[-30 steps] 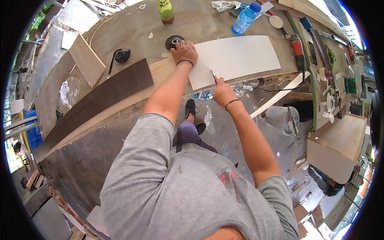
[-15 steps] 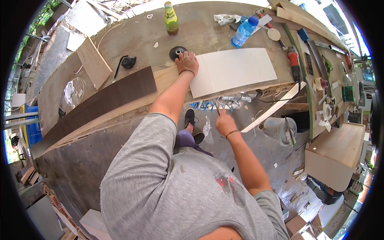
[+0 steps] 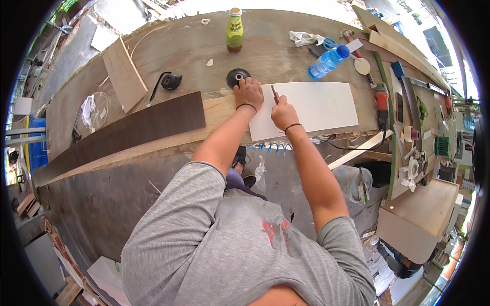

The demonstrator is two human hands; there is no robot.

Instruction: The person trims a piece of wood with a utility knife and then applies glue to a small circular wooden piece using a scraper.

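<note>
A long white board lies across the bench. My left hand presses down at its left end, fingers stretched forward, fingertips against or just beside a black round disc with a metal centre hole. Over the board, close to my left hand, my right hand is closed around a slim reddish-brown tool. Its narrow dark end points away from me, over the board's left part; the exact kind is too small to tell. Most of the handle is hidden in my fist.
A dark brown strip lies to the left. Beyond the board stand a green-labelled bottle and a tilted blue-capped water bottle. A red-and-black power tool with a cord lies right. A bucket stands below the bench edge.
My right hand has risen from below the bench edge, bringing the slim tool forward over the white board. My left hand stays at the board's left end. The view has shifted slightly.
</note>
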